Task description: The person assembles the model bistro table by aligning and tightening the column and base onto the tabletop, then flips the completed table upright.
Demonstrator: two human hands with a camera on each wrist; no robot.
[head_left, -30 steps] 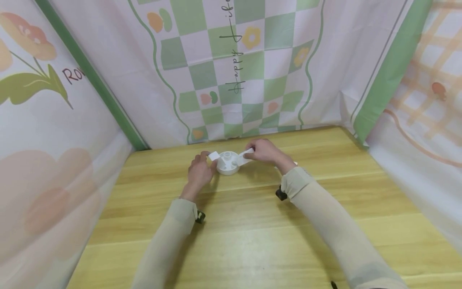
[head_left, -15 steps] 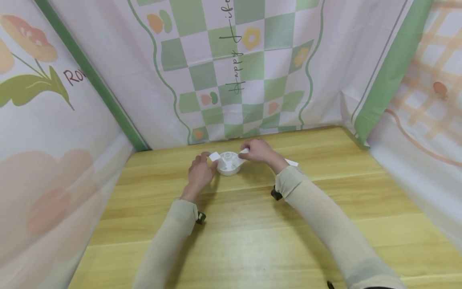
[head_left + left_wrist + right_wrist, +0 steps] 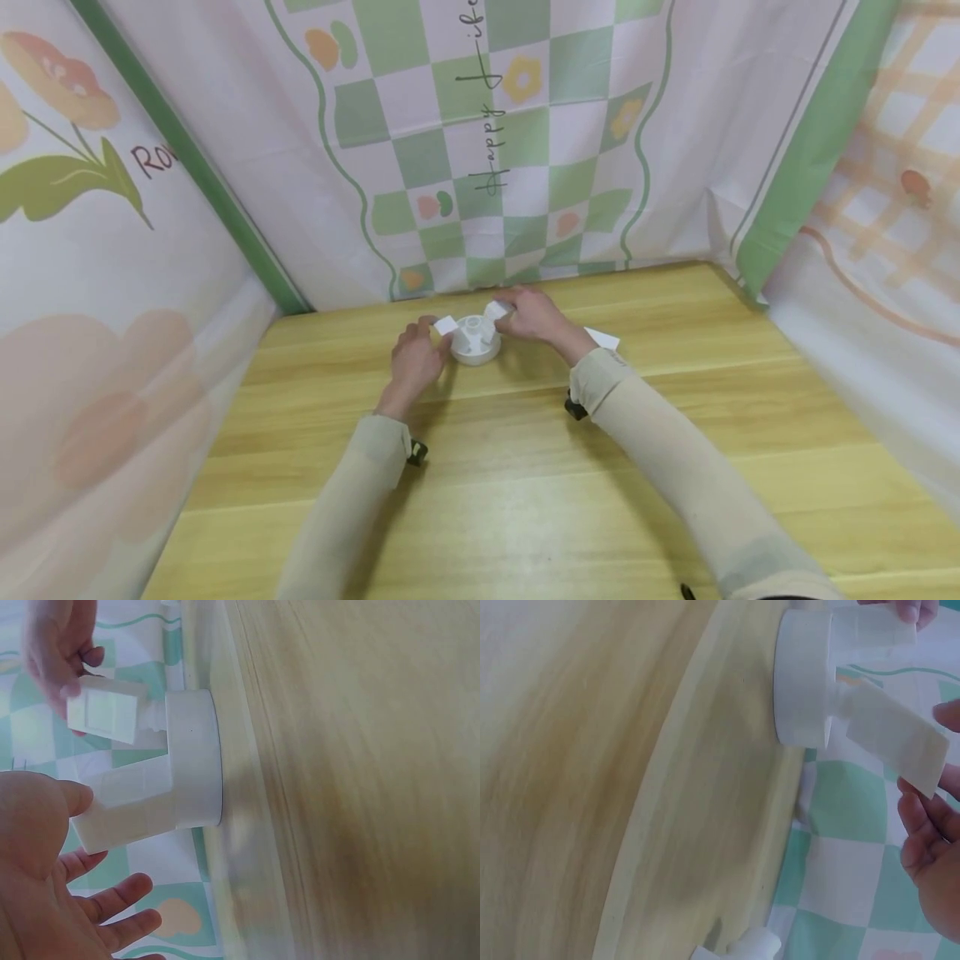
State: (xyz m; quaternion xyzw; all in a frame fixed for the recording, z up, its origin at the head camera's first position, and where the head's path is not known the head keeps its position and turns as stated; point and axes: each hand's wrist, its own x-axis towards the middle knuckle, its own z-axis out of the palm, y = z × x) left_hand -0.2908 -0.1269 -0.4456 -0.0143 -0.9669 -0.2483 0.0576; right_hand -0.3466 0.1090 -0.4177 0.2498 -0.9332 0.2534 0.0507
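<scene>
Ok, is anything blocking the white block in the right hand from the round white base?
No separate obstacle shows: only a short white stub sits between the tilted block in the right hand and the round white base; whose part it is, I can't tell. The other block in the left hand stands to one side.

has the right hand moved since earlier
Yes: against the checkered cloth in the head view, the right hand has shifted left, toward the round white base.

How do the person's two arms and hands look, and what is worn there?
The left sleeve and right sleeve are long and light beige. A small black device shows beside each cuff. The left hand and right hand wear no gloves.
</scene>
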